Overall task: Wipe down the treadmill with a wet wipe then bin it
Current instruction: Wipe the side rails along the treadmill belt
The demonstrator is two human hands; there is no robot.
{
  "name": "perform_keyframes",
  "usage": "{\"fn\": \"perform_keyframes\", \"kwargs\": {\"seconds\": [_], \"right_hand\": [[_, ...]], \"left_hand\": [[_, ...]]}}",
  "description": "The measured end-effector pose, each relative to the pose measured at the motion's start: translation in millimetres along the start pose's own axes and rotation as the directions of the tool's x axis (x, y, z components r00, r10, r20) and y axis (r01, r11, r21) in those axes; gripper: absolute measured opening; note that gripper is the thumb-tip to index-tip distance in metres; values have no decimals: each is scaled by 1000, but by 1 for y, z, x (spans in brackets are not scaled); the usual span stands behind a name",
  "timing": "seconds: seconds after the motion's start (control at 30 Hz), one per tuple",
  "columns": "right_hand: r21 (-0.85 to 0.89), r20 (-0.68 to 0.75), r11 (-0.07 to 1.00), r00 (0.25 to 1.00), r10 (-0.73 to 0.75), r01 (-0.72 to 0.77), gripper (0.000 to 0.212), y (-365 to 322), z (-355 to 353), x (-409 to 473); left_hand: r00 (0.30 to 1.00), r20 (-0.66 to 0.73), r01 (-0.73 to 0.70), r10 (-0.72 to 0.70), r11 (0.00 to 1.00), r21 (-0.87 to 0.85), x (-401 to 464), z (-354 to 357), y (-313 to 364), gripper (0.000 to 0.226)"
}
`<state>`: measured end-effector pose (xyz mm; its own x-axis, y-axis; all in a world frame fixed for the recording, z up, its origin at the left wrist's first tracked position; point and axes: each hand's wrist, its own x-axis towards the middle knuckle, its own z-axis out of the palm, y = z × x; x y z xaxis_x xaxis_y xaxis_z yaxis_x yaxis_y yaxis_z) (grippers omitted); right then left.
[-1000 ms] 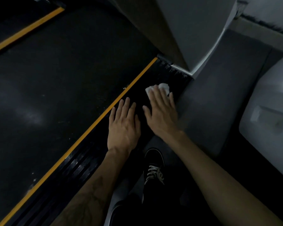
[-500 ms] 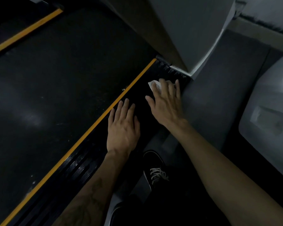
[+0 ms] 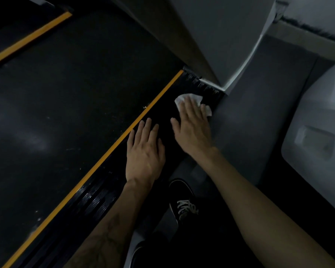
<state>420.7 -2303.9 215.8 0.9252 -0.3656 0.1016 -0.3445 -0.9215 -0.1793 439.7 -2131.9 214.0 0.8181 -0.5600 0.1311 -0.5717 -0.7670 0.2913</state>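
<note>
Left hand (image 3: 144, 151) lay flat, palm down, fingers straight and together, forearm running back toward me. Right hand (image 3: 193, 126) was just beside it, further forward, palm down, fingers extended and pressing, thumb splayed left, arm reaching in from lower right.

Black lace-up shoe (image 3: 184, 202) w/ white laces on grey floor (image 3: 259, 132); pale grey unit (image 3: 317, 147) at right.
</note>
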Motion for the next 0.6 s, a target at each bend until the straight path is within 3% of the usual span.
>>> {"fn": "perform_keyframes", "kwargs": {"seconds": [0.13, 0.3, 0.43, 0.6], "right_hand": [[-19, 52, 991, 990, -133, 135, 64, 5, -1, 8], [21, -20, 1000, 1000, 14, -14, 66, 19, -7, -1], [32, 49, 995, 994, -95, 94, 67, 3, -3, -9], [-31, 93, 1000, 996, 2, 1, 60, 22, -13, 33]], "left_hand": [[1000, -9, 2, -3, 1000, -10, 1, 0, -2, 55], [1000, 0, 8, -8, 1000, -16, 0, -1, 1, 54], [1000, -6, -2, 2, 1000, -5, 1, -1, 0, 54], [1000, 1, 4, -4, 1000, -3, 2, 0, 1, 55]]}}
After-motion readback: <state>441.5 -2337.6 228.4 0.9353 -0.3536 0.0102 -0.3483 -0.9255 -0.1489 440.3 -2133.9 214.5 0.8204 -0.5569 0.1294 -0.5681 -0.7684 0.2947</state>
